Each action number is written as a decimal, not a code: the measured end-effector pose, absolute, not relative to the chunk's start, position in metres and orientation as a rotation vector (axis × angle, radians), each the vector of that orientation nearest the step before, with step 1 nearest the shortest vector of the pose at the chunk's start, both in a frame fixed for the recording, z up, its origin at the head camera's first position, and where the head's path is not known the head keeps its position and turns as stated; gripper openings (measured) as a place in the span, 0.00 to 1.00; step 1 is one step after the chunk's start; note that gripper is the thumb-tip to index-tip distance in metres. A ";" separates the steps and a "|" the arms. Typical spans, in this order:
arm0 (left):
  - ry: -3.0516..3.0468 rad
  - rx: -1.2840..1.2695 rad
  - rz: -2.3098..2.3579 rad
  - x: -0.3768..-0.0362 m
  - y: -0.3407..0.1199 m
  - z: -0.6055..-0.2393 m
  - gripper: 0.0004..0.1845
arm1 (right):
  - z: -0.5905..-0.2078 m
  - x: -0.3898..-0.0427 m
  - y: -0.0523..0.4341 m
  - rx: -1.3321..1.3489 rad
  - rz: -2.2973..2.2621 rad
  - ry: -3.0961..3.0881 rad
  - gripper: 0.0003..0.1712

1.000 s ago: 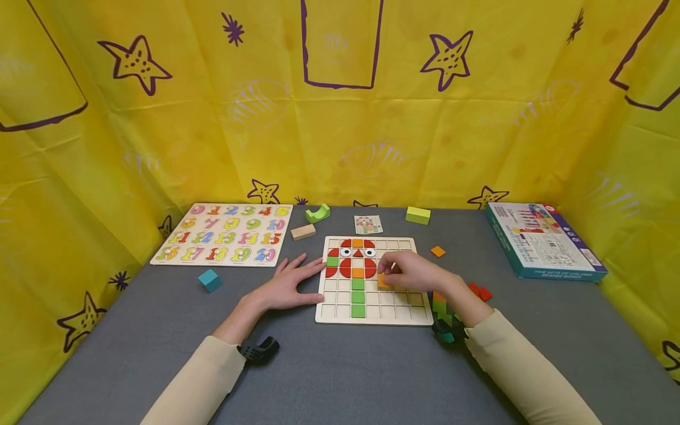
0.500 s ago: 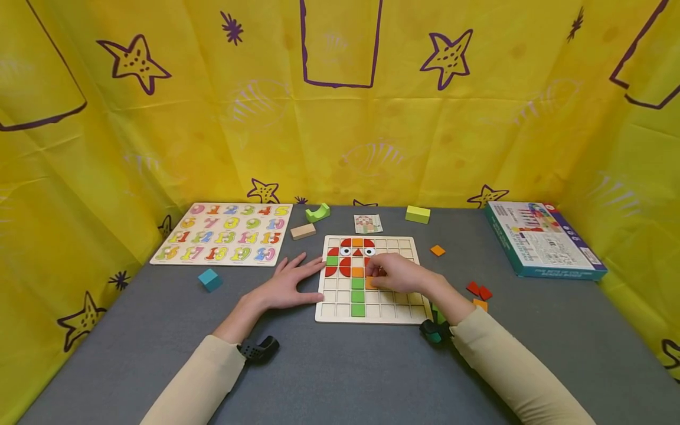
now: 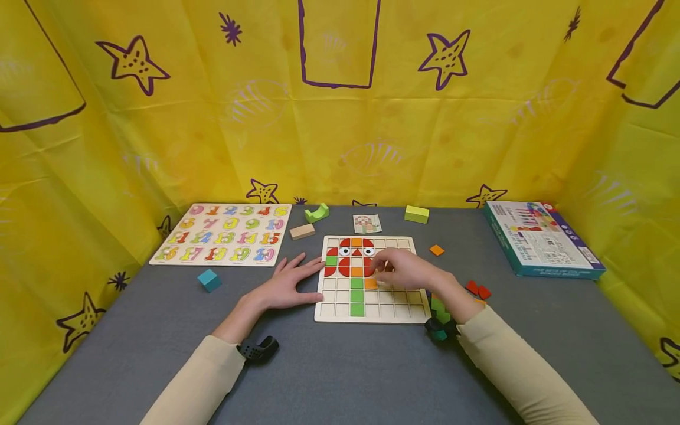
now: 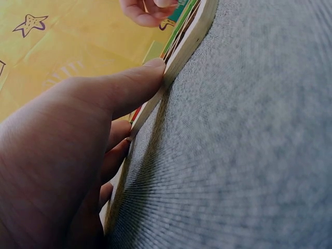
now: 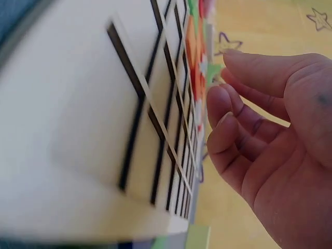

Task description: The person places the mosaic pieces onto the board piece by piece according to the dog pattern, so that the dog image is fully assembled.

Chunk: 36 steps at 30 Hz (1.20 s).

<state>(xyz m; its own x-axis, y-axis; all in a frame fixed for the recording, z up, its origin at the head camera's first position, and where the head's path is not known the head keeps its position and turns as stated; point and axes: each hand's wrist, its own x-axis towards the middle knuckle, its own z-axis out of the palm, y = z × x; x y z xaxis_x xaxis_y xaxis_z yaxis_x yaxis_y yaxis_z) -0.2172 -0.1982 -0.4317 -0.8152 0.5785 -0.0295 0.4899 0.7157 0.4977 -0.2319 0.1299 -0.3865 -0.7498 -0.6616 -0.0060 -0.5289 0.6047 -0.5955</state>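
Observation:
A square wooden grid board [image 3: 395, 310] lies in the middle of the table, with red, orange and green tiles and two eye tiles set in it. My left hand [image 3: 287, 289] rests at its left edge, fingers spread; in the left wrist view the thumb [image 4: 137, 85] touches the board's side [image 4: 192, 39]. Over the board's right half is my right hand [image 3: 404, 268], its fingers loosely bent with nothing between thumb and fingertips in the right wrist view. An orange tile [image 3: 370, 284] lies in the grid just below those fingertips, beside a green tile [image 3: 357, 284].
Red tiles [image 3: 479, 289] and green pieces [image 3: 438, 307] lie right of the board, partly behind my right wrist. An orange tile [image 3: 437, 250], picture card [image 3: 367, 224], number puzzle [image 3: 223, 235], game box [image 3: 544, 239], blue block [image 3: 209, 280] and wooden block [image 3: 302, 232] lie around it.
My right hand brought the orange tile leftward to the cell beside the green tile, let go of it, and has drawn slightly back to the right. My left hand has stayed in place.

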 end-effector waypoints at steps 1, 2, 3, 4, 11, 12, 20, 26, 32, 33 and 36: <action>2.737 0.860 0.716 -0.217 -0.198 -0.432 0.45 | -0.385 -0.232 0.133 -0.976 -0.859 2.615 0.08; 2.737 0.859 0.715 -0.217 -0.198 -0.431 0.45 | -0.384 -0.233 0.136 -0.957 -0.861 2.626 0.08; 2.738 0.857 0.716 -0.217 -0.198 -0.431 0.45 | -0.383 -0.234 0.140 -0.942 -0.865 2.635 0.09; 2.737 0.859 0.720 -0.216 -0.198 -0.430 0.45 | -0.382 -0.235 0.143 -0.922 -0.873 2.640 0.10; 2.735 0.849 0.725 -0.214 -0.198 -0.428 0.45 | -0.374 -0.245 0.175 -0.772 -0.893 2.711 0.13; 2.734 0.851 0.729 -0.214 -0.198 -0.428 0.45 | -0.373 -0.247 0.179 -0.750 -0.894 2.720 0.14; 2.731 0.855 0.743 -0.213 -0.198 -0.427 0.44 | -0.370 -0.265 0.212 -0.629 -0.913 2.771 0.17; 2.731 0.849 0.723 -0.215 -0.197 -0.428 0.45 | -0.380 -0.280 0.231 -0.526 -0.871 2.801 0.18; 2.732 0.845 0.712 -0.214 -0.197 -0.428 0.45 | -0.391 -0.289 0.242 -0.492 -0.805 2.813 0.19; 2.732 0.845 0.713 -0.214 -0.197 -0.428 0.45 | -0.392 -0.290 0.243 -0.488 -0.795 2.813 0.19; 2.733 0.842 0.711 -0.215 -0.197 -0.428 0.45 | -0.394 -0.291 0.244 -0.491 -0.761 2.813 0.20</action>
<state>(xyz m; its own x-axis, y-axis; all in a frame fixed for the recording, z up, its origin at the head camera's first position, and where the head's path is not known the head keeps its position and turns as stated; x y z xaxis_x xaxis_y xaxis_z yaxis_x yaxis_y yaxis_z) -0.2145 -0.1970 -0.4284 -0.8193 0.5718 -0.0428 0.4784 0.7228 0.4986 -0.2911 0.2444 -0.3940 -0.9278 -0.3616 -0.0919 -0.2659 0.8138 -0.5168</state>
